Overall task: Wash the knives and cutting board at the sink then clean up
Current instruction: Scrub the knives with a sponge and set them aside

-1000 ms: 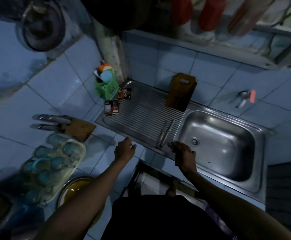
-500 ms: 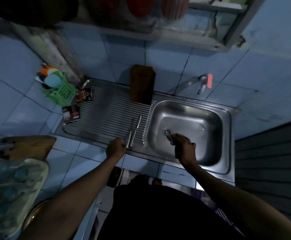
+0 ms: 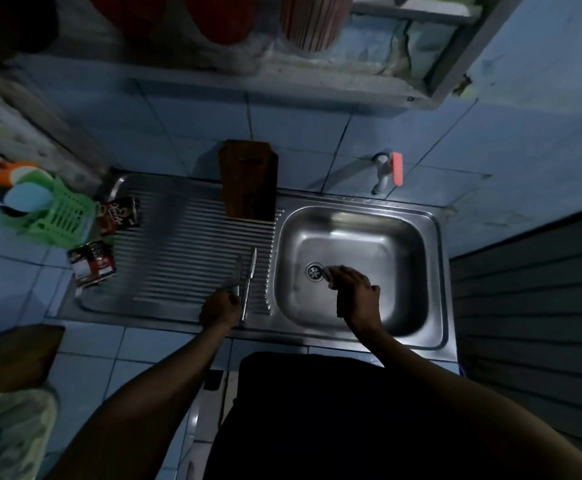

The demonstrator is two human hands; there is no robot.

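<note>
Nearest me, my left hand (image 3: 221,308) sits at the front edge of the ribbed drainboard (image 3: 185,251), fingers curled round the handle of one knife (image 3: 237,277); a second knife (image 3: 250,278) lies just beside it, parallel, blade pointing away. My right hand (image 3: 353,289) is over the sink basin (image 3: 403,306), fingers bent round a small dark object right next to the drain (image 3: 314,271) (too dim to say what it is). Farther back the wooden cutting board (image 3: 249,180) stands upright at the rear of the drainboard, leaning on the tiled wall. The tap (image 3: 386,171) juts from the wall behind the basin. A green basket (image 3: 61,216) sits far left.
</note>
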